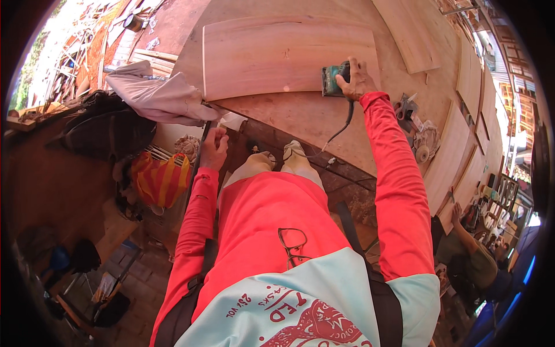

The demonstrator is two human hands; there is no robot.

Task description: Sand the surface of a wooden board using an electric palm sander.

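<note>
gripping a green sander (333,80) from above in the right hand (359,80), with palm over the top and fingers curled round the dark housing, probably so as to bear down evenly and steer one-handed. resting on a wide wooden board (283,55), at its near edge and toward its right end, and seeming to lap slightly past that edge, perhaps to cover the margin as well.

as for the board, lying flat close to the left edge of the surface (306,115), likely for full support from beneath and an easy reach. trailing down from the sander, a dark cord (348,118), led over the near edge of the surface, presumably to stay off the wood.

holding the left hand (214,149) low, just off the near left corner and close to a draped cloth (156,95), with fingers bent inward; cannot tell whether pinching something or merely steadying the body.

toward the far right of the surface, a second board (407,34), apart from the first, maybe for working room. near the right end of the near edge, a pale roll (423,154), apparently set out of the way. hooked at the shirt front, glasses (295,247), likely for safekeeping.
</note>
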